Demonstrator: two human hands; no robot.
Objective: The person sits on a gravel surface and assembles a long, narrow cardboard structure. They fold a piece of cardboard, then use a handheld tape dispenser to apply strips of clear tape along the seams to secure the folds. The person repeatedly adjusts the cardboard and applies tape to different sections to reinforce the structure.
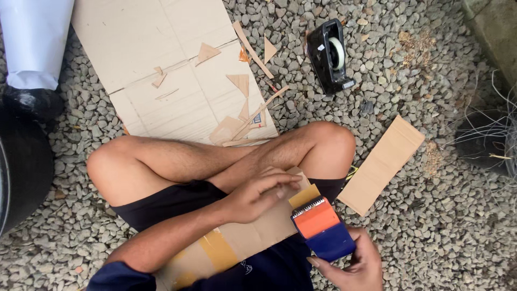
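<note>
One cardboard piece (253,231), taped, on lap: left hand (258,195) pressing it, fingers curled. One orange-blue tape dispenser (322,227), gripped by right hand (353,264). One black dispenser (331,55) apart on open gravel (431,215).

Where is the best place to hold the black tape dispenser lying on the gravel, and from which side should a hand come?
Probably grip the black tape dispenser across its two flat sides, near the middle, coming from above. It stands free on the gravel, nothing touching it, and its long narrow body fits one hand; avoid the cutter end nearest the knee.
</note>
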